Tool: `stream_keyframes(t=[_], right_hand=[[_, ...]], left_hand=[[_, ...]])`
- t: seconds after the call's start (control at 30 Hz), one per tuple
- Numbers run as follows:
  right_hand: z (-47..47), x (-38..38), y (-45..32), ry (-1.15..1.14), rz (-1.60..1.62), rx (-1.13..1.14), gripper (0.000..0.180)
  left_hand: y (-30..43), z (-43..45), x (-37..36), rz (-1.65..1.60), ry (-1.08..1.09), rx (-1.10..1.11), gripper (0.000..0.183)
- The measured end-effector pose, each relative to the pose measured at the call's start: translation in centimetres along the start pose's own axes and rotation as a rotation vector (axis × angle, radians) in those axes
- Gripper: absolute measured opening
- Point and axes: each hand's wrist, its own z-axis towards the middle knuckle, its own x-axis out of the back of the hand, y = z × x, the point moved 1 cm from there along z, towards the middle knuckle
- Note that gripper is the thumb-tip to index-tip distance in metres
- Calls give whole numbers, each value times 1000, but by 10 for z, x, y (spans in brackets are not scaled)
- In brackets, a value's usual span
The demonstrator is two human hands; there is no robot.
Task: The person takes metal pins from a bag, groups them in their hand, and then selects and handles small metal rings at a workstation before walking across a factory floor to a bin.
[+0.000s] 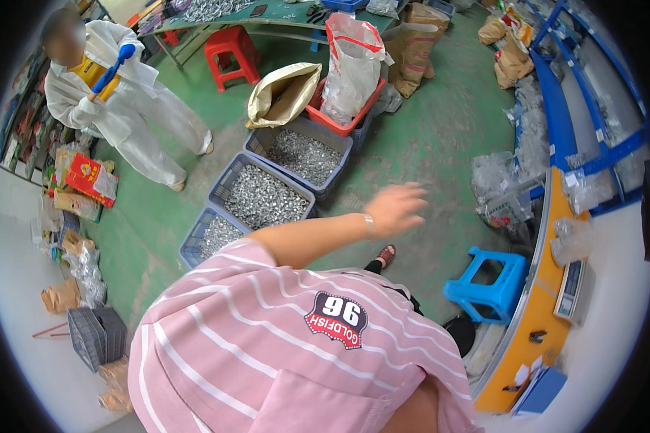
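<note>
My left hand (396, 210) reaches across in front of my body, blurred. Its fingers are spread and hold nothing, and a band circles the wrist. Below it is green floor, with my sandalled foot (387, 254) nearby. My right hand is out of view; only part of that upper arm shows at the bottom. Left of my forearm, three blue-grey plastic baskets stand in a row: a far basket (333, 187) of small metal parts, a middle basket (216, 189) of nut-like metal pieces, and a near basket (190, 238), partly hidden by my sleeve.
A person (124, 108) in white clothes and blue gloves stands at left. An open sack (284, 94) and a red crate (352, 129) adjoin the far basket. Stools stand around: red (230, 54) and blue (490, 284). A blue rack (560, 108) and an orange-topped desk (541, 303) line the right.
</note>
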Motion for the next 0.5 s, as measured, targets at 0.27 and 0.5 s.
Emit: stream_keyframes(t=[0.27,0.5], right_hand=[[90,-14,-258,-271,401,147,44],[55,-71,-469,-1145,955,404,49]], left_hand=[[69,171,-80,-313,-130,-639,40],[-15,245,-126,-361,202,-685,32]])
